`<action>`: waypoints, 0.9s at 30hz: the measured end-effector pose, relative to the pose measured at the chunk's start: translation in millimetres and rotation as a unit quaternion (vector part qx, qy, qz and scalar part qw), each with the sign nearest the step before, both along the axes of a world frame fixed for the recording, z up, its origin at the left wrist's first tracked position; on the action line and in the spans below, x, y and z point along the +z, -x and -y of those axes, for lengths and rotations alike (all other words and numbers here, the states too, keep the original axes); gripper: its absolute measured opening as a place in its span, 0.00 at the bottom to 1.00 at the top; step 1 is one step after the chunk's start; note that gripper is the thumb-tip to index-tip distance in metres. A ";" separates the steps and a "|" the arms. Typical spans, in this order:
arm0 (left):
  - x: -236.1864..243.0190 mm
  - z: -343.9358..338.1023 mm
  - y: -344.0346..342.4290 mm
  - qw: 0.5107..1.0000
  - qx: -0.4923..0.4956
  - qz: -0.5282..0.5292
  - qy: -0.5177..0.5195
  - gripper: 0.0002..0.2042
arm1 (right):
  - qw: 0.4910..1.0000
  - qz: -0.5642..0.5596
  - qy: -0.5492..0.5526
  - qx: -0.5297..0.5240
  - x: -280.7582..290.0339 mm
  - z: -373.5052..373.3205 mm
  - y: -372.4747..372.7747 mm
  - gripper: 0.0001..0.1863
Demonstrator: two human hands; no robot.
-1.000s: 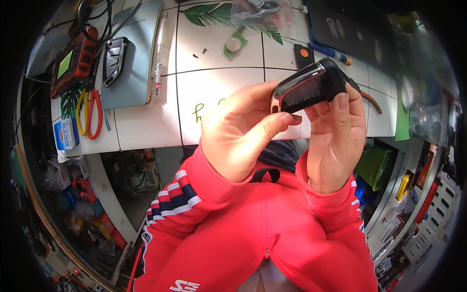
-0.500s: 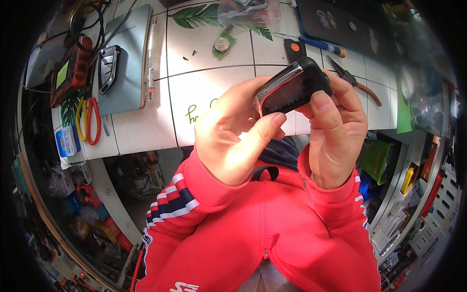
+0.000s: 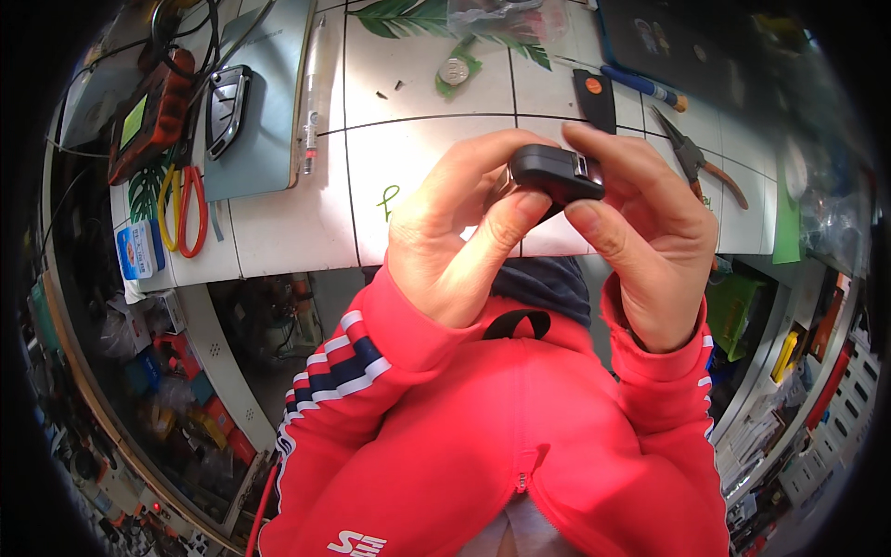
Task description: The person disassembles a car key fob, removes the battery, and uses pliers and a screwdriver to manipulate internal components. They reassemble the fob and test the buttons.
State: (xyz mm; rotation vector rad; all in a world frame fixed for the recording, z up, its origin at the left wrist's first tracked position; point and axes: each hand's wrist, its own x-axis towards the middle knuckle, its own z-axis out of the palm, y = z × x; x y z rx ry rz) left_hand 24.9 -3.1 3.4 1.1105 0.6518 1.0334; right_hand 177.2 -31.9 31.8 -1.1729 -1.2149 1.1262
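Between my two hands, above the table's front part, is a black car key fob case [image 3: 543, 165], turned with a narrow end upward. My left hand [image 3: 455, 227] grips its left side between thumb and fingers. On the other side my right hand [image 3: 650, 232] pinches it, thumb at the lower corner and fingers curled behind. Farther back on the table lies a small green circuit board [image 3: 453, 72] with a round silver coin cell. A black tapered piece with an orange dot [image 3: 595, 97] lies just beyond my right hand.
To the right are pliers [image 3: 685, 153], a blue screwdriver [image 3: 647, 86] and a dark flat case [image 3: 705, 42]. On the left, another key fob [image 3: 226, 110] rests on a grey flat panel [image 3: 264, 139] beside a pen [image 3: 311, 111], an orange meter [image 3: 153, 121] and a red-and-yellow-handled tool [image 3: 191, 218].
The fob case has been turned from its broad face to a narrow end and lowered slightly. My right thumb has shifted from its face to its lower corner. The whole view has shifted a little.
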 end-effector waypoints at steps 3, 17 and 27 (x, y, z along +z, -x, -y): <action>-5.5 2.0 -5.4 0.996 0.034 0.082 -0.012 0.13 | 0.996 -0.087 -0.013 -0.018 -5.6 0.9 7.1 0.16; -4.6 -10.1 -6.8 0.934 -0.109 0.179 0.290 0.30 | 0.963 -0.202 0.177 0.019 -7.7 -21.2 10.7 0.09; -3.4 -4.2 -5.3 0.888 -0.081 0.244 0.382 0.29 | 0.975 -0.107 0.196 0.006 0.1 -18.4 18.9 0.08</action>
